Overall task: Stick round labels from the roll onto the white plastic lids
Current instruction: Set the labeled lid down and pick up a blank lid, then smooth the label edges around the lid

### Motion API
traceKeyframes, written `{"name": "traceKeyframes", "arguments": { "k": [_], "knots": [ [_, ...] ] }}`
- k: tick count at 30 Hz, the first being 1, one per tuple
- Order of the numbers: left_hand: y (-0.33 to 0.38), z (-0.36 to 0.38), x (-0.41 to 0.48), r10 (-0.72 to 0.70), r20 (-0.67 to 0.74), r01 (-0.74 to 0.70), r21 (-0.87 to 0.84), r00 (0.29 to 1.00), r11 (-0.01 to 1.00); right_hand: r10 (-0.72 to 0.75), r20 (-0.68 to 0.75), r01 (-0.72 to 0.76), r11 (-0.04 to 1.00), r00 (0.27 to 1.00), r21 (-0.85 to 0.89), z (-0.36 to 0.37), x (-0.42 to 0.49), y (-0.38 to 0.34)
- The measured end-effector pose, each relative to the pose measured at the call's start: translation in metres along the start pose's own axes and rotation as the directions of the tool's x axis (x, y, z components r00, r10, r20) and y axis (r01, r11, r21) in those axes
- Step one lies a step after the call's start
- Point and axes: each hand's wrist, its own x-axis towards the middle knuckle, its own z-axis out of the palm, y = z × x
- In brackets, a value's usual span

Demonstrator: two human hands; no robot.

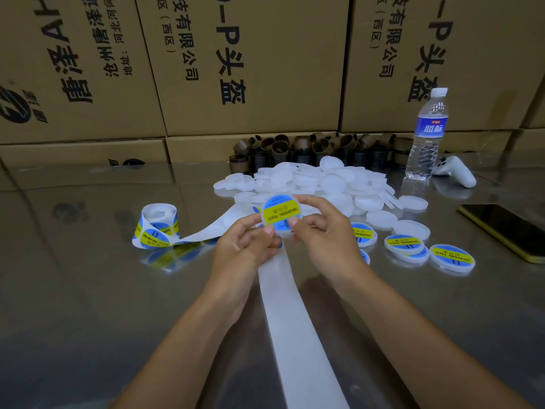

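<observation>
Both hands hold one white plastic lid (281,214) tilted up above the table, with a blue and yellow round label on its face. My left hand (247,246) pinches its lower left edge, thumb on the label. My right hand (321,231) grips its right side, thumb on the label's lower edge. The label roll (156,228) stands at the left, and its white backing strip (292,326) trails under my hands toward me. A heap of bare white lids (321,181) lies behind my hands. Several labelled lids (404,245) lie at the right.
A water bottle (427,134) stands at the back right beside a white controller (455,172). A phone (507,228) lies at the right edge. Brown cardboard cores (309,149) are piled behind the lids. Cardboard boxes (236,69) wall off the back of the shiny metal table (88,305).
</observation>
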Motion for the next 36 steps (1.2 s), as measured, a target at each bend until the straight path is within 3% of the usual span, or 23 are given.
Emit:
{"name": "traceKeyframes", "arguments": {
  "k": [4,6,9,13,21,24,27,31,33,36],
  "knots": [
    [0.002,0.000,0.000,-0.021,-0.036,0.020,-0.036,0.999,0.999,-0.001,-0.311,-0.053,0.985,0.950,-0.166,-0.032,0.019,0.012],
    [0.003,0.000,0.000,-0.021,-0.047,0.019,-0.031,0.999,0.999,0.013,-0.387,-0.144,0.939,0.922,-0.312,-0.048,0.022,0.023],
    [0.004,0.001,-0.001,-0.029,-0.047,0.027,-0.028,0.998,0.999,0.050,-0.401,-0.262,0.829,0.915,-0.494,-0.057,0.023,0.039],
    [0.005,0.001,0.000,-0.040,-0.061,0.039,-0.018,0.997,0.999,-0.055,-0.445,-0.301,0.662,0.894,-0.686,-0.061,0.024,0.042],
    [0.006,0.000,-0.001,-0.048,-0.058,0.047,-0.005,0.997,0.999,-0.005,-0.479,-0.435,0.407,0.878,-0.803,-0.068,0.022,0.040],
    [0.006,0.000,-0.001,-0.053,-0.063,0.053,-0.007,0.997,0.999,-0.024,-0.490,-0.436,0.418,0.872,-0.797,-0.068,0.021,0.037],
    [0.006,0.001,-0.001,-0.061,-0.068,0.060,-0.020,0.996,0.998,-0.135,-0.444,-0.297,0.571,0.886,-0.766,-0.061,0.022,0.032],
    [0.006,0.001,-0.001,-0.062,-0.073,0.061,-0.022,0.995,0.998,-0.185,-0.269,-0.080,0.667,0.945,-0.741,-0.037,0.029,0.032],
    [0.005,0.001,-0.001,-0.065,-0.083,0.062,-0.029,0.994,0.998,-0.136,-0.157,-0.027,0.667,0.978,-0.745,-0.026,0.034,0.036],
    [0.004,0.002,0.001,-0.062,-0.091,0.060,-0.027,0.994,0.998,-0.073,-0.006,0.034,0.542,0.997,-0.840,-0.014,0.045,0.043]
  ]
}}
